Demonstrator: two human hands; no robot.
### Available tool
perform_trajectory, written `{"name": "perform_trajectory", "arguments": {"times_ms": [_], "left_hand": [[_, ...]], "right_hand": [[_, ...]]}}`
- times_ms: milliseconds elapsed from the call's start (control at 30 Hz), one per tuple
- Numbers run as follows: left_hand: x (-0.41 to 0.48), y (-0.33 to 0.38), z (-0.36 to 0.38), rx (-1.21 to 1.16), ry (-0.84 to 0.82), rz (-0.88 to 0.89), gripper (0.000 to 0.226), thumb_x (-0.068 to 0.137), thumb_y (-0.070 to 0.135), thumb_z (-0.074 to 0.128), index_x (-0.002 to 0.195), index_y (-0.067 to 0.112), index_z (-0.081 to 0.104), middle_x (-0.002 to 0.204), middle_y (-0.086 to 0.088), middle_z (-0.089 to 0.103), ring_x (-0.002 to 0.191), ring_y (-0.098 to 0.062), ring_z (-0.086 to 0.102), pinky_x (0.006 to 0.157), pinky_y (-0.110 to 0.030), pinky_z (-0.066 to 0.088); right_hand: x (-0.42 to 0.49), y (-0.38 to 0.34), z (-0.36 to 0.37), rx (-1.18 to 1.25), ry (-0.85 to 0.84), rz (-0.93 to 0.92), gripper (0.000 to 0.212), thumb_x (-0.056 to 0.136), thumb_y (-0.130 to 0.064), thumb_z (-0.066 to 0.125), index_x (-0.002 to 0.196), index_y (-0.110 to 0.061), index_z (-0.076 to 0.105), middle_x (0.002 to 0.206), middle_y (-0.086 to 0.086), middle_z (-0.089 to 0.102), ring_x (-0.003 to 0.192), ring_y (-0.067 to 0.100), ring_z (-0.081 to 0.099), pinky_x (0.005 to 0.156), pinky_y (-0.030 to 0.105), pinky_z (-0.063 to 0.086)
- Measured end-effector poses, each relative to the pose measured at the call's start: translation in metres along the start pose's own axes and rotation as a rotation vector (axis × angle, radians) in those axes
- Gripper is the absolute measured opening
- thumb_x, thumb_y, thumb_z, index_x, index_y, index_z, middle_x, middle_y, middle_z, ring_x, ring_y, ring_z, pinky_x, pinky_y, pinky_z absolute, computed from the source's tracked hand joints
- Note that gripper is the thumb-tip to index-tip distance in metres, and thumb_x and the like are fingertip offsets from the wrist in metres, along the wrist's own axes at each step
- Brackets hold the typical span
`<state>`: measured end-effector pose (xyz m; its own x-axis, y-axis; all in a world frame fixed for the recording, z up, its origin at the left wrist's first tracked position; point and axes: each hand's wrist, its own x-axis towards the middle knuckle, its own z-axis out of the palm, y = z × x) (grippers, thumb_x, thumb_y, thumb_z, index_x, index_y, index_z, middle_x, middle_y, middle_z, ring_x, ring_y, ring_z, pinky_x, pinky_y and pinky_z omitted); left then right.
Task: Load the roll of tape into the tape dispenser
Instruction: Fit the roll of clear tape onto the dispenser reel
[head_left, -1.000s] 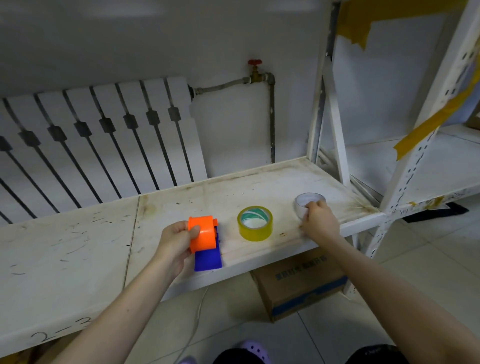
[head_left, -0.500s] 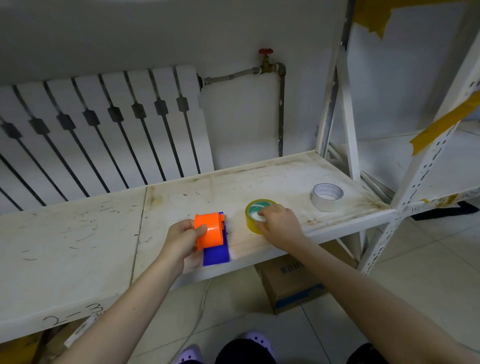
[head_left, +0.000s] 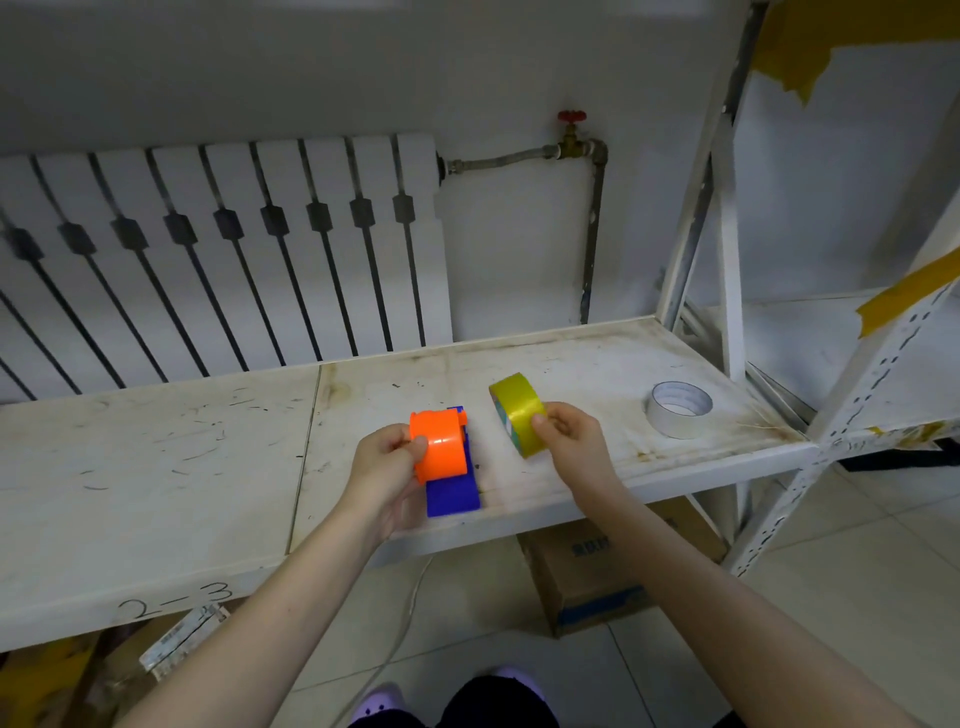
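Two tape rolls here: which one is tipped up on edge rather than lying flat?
The yellow roll, held tilted in the right hand. The white roll lies flat on the shelf, farther right, untouched.

White tape roll (head_left: 679, 408) flat on stained white shelf (head_left: 571, 364), near right end. White radiator (head_left: 218, 249) on wall behind; pipe with red valve (head_left: 572, 116) beside it. Cardboard box (head_left: 597, 577) on tiled floor under shelf. "2-3" (head_left: 174, 603) handwritten on shelf front edge. Yellow tape scraps (head_left: 906, 296) on rack upright.
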<state>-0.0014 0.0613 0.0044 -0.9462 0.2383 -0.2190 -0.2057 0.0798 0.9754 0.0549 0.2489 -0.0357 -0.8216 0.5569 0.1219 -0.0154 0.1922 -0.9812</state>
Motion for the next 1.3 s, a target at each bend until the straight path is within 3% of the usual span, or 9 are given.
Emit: {"name": "perform_trajectory", "arguments": {"times_ms": [67,233,433,567,667,833,1000,1233,1300], "left_hand": [[-0.005,0.003,0.0,0.002,0.009,0.049,0.025,0.097,0.005,0.048,0.073,0.01,0.053,0.084,-0.007,0.055,0.084,-0.022,0.054,0.076,-0.037,0.049],[-0.014,0.004,0.002,0.01,0.029,0.182,0.008,0.096,0.006,0.051,0.092,0.004,0.058,0.088,-0.004,0.057,0.077,-0.014,0.055,0.063,-0.025,0.048],[-0.018,-0.002,-0.002,0.137,0.043,0.298,0.007,0.093,0.012,0.057,0.097,0.009,0.062,0.105,-0.01,0.063,0.095,-0.024,0.059,0.071,-0.026,0.05],[-0.02,-0.005,-0.009,0.174,0.05,0.339,0.017,0.093,0.017,0.058,0.105,0.007,0.064,0.115,-0.012,0.065,0.107,-0.028,0.06,0.09,-0.043,0.054],[-0.02,-0.005,-0.014,0.206,0.064,0.366,0.017,0.091,0.019,0.06,0.105,0.01,0.066,0.115,-0.011,0.065,0.107,-0.028,0.06,0.093,-0.049,0.052],[-0.024,-0.008,-0.011,0.289,0.044,0.447,0.02,0.092,0.017,0.058,0.108,0.007,0.066,0.113,-0.011,0.064,0.106,-0.025,0.06,0.09,-0.038,0.054],[-0.027,-0.01,-0.013,0.258,-0.028,0.572,0.013,0.094,0.018,0.056,0.086,0.013,0.065,0.097,-0.004,0.061,0.095,-0.018,0.058,0.08,-0.028,0.052],[-0.03,-0.01,-0.012,0.124,-0.149,0.483,0.047,0.086,0.051,0.05,0.074,0.005,0.056,0.076,-0.004,0.05,0.074,-0.015,0.049,0.064,-0.022,0.039],[-0.033,-0.009,-0.012,0.084,-0.174,0.477,0.045,0.081,0.053,0.052,0.071,0.009,0.054,0.073,-0.006,0.048,0.071,-0.015,0.047,0.062,-0.023,0.039]], "right_hand": [[-0.009,-0.011,0.006,0.152,-0.006,0.079,0.01,0.095,-0.017,0.052,0.096,-0.014,0.061,0.096,0.008,0.064,0.094,0.022,0.059,0.082,0.036,0.05],[-0.03,-0.027,0.021,0.196,-0.034,0.119,0.018,0.098,-0.019,0.045,0.082,-0.02,0.054,0.087,0.0,0.057,0.091,0.019,0.056,0.094,0.051,0.049],[-0.044,-0.032,0.035,0.067,-0.108,-0.017,0.013,0.099,-0.024,0.043,0.089,-0.021,0.052,0.095,0.002,0.057,0.098,0.023,0.06,0.087,0.045,0.053],[-0.05,-0.034,0.039,0.008,-0.151,-0.069,0.01,0.099,-0.025,0.042,0.097,-0.017,0.048,0.094,-0.004,0.055,0.093,0.015,0.058,0.081,0.034,0.053],[-0.054,-0.033,0.039,-0.01,-0.186,-0.095,0.012,0.099,-0.026,0.042,0.102,-0.016,0.048,0.101,0.002,0.056,0.1,0.021,0.06,0.085,0.041,0.055],[-0.063,-0.033,0.046,-0.094,-0.229,-0.177,0.02,0.095,-0.04,0.04,0.107,-0.026,0.048,0.112,0.009,0.057,0.105,0.021,0.061,0.085,0.042,0.057],[-0.07,-0.036,0.053,-0.117,-0.203,-0.232,0.05,0.098,-0.038,0.036,0.143,-0.02,0.025,0.134,0.002,0.046,0.12,0.013,0.052,0.097,0.035,0.051],[-0.078,-0.037,0.06,-0.151,-0.262,-0.28,0.066,0.092,-0.048,0.036,0.148,-0.023,0.013,0.143,0.002,0.038,0.13,0.01,0.042,0.106,0.039,0.044],[-0.079,-0.036,0.061,-0.209,-0.278,-0.28,0.069,0.095,-0.044,0.038,0.15,-0.023,0.002,0.157,0.003,0.017,0.141,-0.001,0.02,0.113,0.023,0.032]]}}
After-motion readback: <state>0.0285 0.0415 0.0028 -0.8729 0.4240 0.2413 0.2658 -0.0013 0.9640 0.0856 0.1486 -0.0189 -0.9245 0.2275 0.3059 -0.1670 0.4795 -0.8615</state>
